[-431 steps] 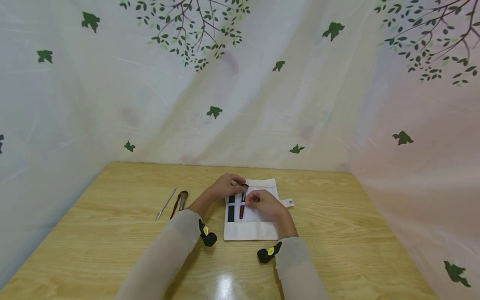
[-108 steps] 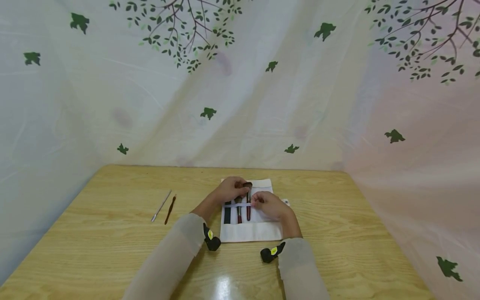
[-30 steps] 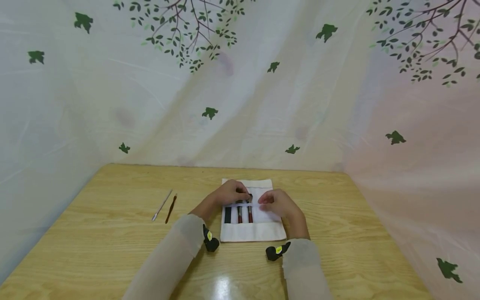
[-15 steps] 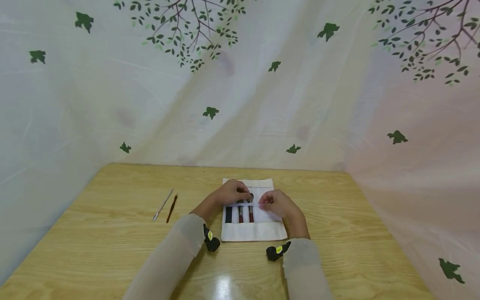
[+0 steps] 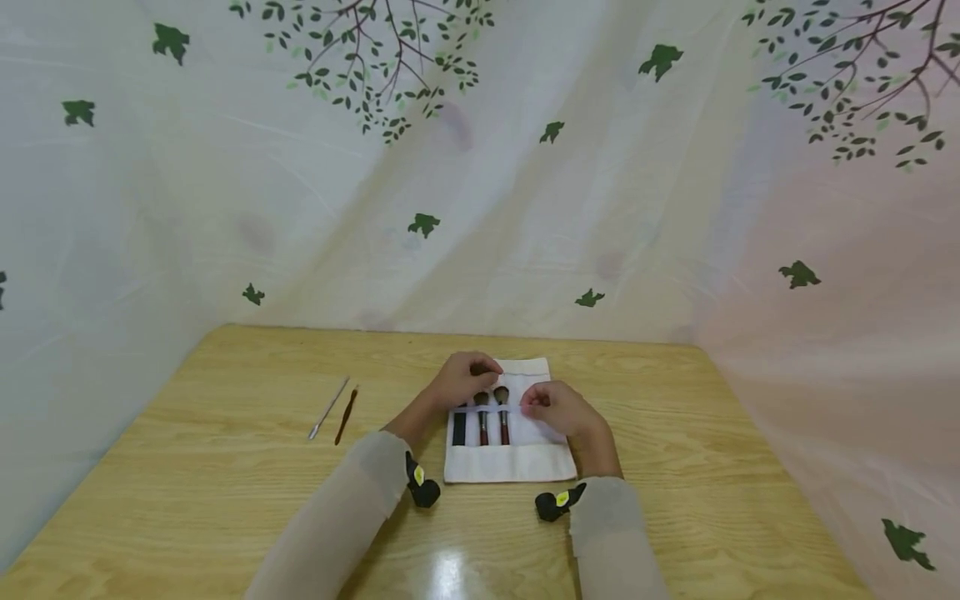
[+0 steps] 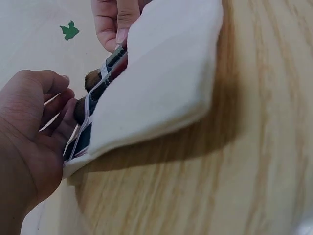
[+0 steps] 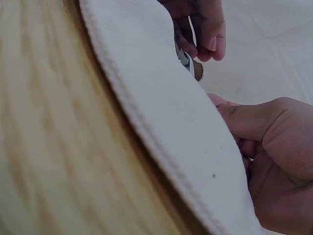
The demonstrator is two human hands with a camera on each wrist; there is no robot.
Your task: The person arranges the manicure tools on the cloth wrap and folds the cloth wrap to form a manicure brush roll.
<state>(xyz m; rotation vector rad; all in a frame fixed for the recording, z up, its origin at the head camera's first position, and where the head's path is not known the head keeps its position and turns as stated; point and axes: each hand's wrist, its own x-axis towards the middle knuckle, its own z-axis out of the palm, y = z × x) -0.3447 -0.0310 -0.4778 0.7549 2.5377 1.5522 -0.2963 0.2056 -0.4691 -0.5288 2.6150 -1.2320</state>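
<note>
A white cloth brush roll (image 5: pixel 510 463) lies unfolded on the table. Two makeup brushes with dark red handles, a left brush (image 5: pixel 483 427) and a right brush (image 5: pixel 503 427), sit under its elastic band (image 5: pixel 491 408), bristles away from me. Left of them a flat black strip (image 5: pixel 459 429) is tucked in the same way. My left hand (image 5: pixel 463 379) hovers over the bristle ends, fingers loosely bent and apart from the brushes in the left wrist view. With thumb and forefinger my right hand (image 5: pixel 558 408) pinches the band right of the brushes; its pinch point is partly hidden.
On the wooden table (image 5: pixel 225 500), left of the roll, lie a thin silver tool (image 5: pixel 328 408) with a flattened end and a slim brown-handled tool (image 5: pixel 347 415). A pale curtain with leaf prints (image 5: pixel 423 223) stands behind the table.
Since the earliest frame, two brushes from the left have come into the roll; the first one held there is beneath the band. Within the last half second my left hand has lifted off the right brush's bristles.
</note>
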